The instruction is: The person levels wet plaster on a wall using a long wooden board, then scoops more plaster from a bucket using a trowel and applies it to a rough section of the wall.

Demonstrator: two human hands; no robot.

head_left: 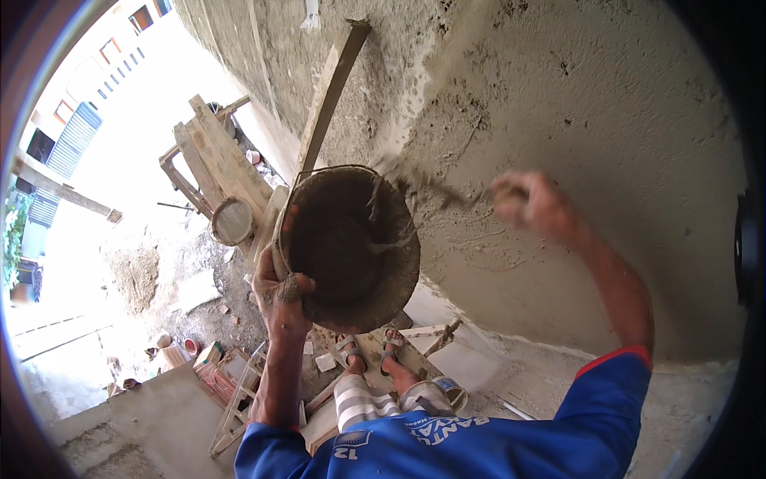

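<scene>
My left hand grips the near left rim of a dark, mortar-caked bucket. The bucket tilts so that its mouth faces me, and wet grey mortar coats its inside. To the right, my right hand is closed round the handle of a trowel, smeared by motion. Its blade reaches toward the bucket's far right rim with wet mortar on it. Behind the trowel stands a wall, partly smooth grey plaster and partly rougher.
A wooden beam slants from the wall down behind the bucket. Planks and a round mortar-stained container stand to the left. Below, my sandalled feet rest on boards, with a small bucket and a wooden frame nearby.
</scene>
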